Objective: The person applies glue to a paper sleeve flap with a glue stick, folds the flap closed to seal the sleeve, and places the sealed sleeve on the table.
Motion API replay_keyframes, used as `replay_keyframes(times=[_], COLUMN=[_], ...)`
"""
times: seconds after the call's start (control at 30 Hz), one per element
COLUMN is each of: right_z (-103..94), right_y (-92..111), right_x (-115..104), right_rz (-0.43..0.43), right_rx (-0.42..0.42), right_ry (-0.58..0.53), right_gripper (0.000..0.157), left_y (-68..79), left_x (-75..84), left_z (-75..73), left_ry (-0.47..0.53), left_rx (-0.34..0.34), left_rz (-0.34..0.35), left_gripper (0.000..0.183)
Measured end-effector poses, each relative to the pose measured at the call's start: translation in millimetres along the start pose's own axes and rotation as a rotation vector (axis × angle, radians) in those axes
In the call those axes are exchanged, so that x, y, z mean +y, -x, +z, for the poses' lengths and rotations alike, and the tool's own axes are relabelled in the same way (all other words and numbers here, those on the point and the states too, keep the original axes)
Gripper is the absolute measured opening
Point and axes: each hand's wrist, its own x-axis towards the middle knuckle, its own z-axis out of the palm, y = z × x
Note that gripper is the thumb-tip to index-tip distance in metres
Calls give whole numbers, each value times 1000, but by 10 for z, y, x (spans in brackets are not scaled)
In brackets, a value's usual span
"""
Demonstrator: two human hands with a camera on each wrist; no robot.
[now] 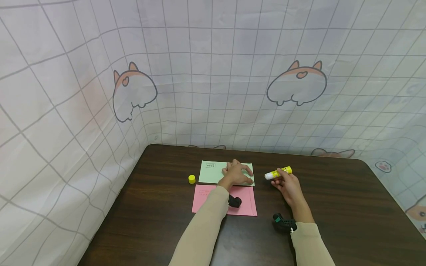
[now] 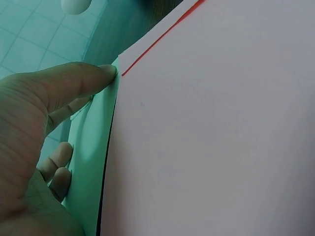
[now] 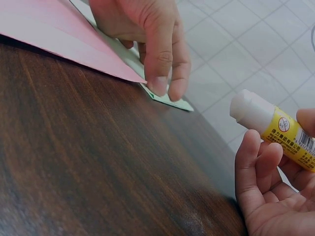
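A light green envelope lies flat on the table above a pink envelope. My left hand rests on the green one with its fingers spread, thumb and fingertips pressing near its right edge. In the right wrist view that thumb touches the green envelope's corner, beside the pink envelope's tip. My right hand holds a yellow and white glue stick over the table, its uncapped white end pointing left. Its thumb and fingers grip the yellow barrel.
A yellow cap stands on the table to the left of the envelopes. The dark wooden table reaches back to a white grid-patterned curtain with cartoon animals. A black wrist camera sits at the right wrist.
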Motion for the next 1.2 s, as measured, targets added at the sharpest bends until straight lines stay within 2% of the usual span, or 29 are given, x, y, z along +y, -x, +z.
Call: replay_keyframes(times=[0.23,0.97,1.2], right_z=[-6,1,-8], right_y=[-8,-3,-6], right_x=[6,-6,5], right_rz=[7,-2,-6], right_rx=[7,1,4], right_ry=[-2,2,5], right_gripper=[29,30,29], left_y=[17,13,28], left_x=[9,29,27], left_z=[-9,-15,-21], left_ry=[16,-19,-26], left_rx=[-1,7,0], left_rz=[6,-4,2], left_gripper=[14,14,26])
